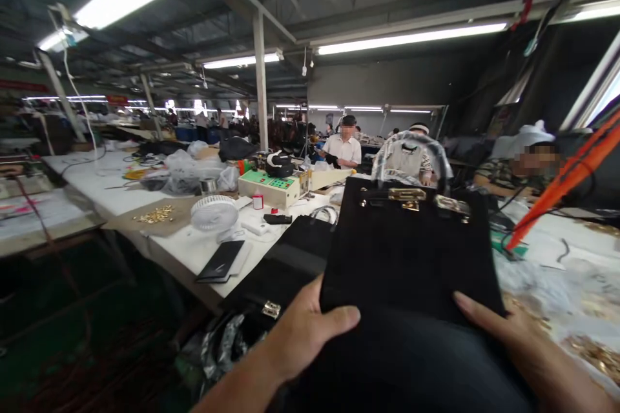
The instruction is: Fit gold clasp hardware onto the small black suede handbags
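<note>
A black handbag (411,258) fills the lower right middle, held up in front of me by both sides. Gold metal clasps (407,195) sit along its far edge, and a handle wrapped in clear plastic (411,145) arches beyond them. My left hand (314,322) grips the bag's left side, thumb lying on the dark face. On the opposite side my right hand (508,329) holds it the same way. The fingers of both hands are hidden behind the bag. Another black bag (290,258) lies on the table to the left, partly covered by the held one.
Left on the white table (184,242) are a notebook (223,261), a white fan (214,213), gold hardware pieces (157,214) and a green-topped machine (271,187). Gold parts (591,355) lie at right near an orange bar (564,184). Several people sit across the table.
</note>
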Motion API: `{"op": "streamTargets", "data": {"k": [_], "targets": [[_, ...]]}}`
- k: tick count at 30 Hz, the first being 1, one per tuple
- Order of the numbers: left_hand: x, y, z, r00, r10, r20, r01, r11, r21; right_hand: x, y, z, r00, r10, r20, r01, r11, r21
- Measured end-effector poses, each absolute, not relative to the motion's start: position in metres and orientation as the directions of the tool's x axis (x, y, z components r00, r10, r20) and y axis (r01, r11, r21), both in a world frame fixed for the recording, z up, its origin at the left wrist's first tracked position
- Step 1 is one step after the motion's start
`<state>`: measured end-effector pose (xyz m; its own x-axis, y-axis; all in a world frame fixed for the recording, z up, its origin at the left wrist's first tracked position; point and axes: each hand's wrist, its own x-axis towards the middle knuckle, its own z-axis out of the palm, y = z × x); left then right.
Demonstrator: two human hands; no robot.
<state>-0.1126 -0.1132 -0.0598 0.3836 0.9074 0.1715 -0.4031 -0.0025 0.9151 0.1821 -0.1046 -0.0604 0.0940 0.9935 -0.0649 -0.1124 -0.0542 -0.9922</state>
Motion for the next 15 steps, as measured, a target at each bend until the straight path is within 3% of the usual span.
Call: {"op": "streamTargets", "data": {"k": [2, 5, 6, 8, 9, 10, 11, 13, 15], "targets": [[-0.137, -0.102, -0.030, 0.346, 0.922, 0.173, -0.252, -0.086, 0.964, 0.150, -0.084, -0.052, -0.012, 0.984, -0.179, -0.262, -0.176, -0.949], [-0.163, -0.079, 0.033, 0.316, 0.927, 0.202, 0.154, -0.260, 0.953, 0.099, -0.042, -0.052, -0.221, 0.966, -0.133, -0.392, -0.213, -0.895], [-0.167, -0.068, 0.056, 0.318, 0.918, 0.239, 0.322, -0.341, 0.883, 0.083, -0.024, -0.057, -0.245, 0.965, -0.093, -0.417, -0.191, -0.888], [-0.163, -0.038, 0.095, 0.356, 0.870, 0.343, 0.635, -0.494, 0.594, 0.052, 0.014, -0.075, -0.258, 0.965, -0.034, -0.408, -0.141, -0.902], [-0.155, -0.020, 0.108, 0.373, 0.855, 0.360, 0.729, -0.510, 0.457, 0.039, 0.032, -0.086, -0.214, 0.974, -0.069, -0.358, -0.144, -0.923], [-0.144, 0.000, 0.115, 0.358, 0.861, 0.362, 0.773, -0.491, 0.402, 0.027, 0.047, -0.098, -0.159, 0.982, -0.104, -0.307, -0.149, -0.940], [-0.129, 0.020, 0.114, 0.314, 0.883, 0.349, 0.786, -0.448, 0.427, 0.019, 0.059, -0.110, -0.136, 0.983, -0.119, -0.294, -0.155, -0.943], [-0.092, 0.058, 0.091, 0.185, 0.951, 0.247, 0.700, -0.304, 0.646, 0.012, 0.070, -0.134, -0.118, 0.982, -0.150, -0.279, -0.177, -0.944], [-0.052, 0.086, 0.042, 0.182, 0.973, 0.140, 0.598, -0.223, 0.770, 0.022, 0.066, -0.154, -0.134, 0.977, -0.167, -0.278, -0.199, -0.940]]}}
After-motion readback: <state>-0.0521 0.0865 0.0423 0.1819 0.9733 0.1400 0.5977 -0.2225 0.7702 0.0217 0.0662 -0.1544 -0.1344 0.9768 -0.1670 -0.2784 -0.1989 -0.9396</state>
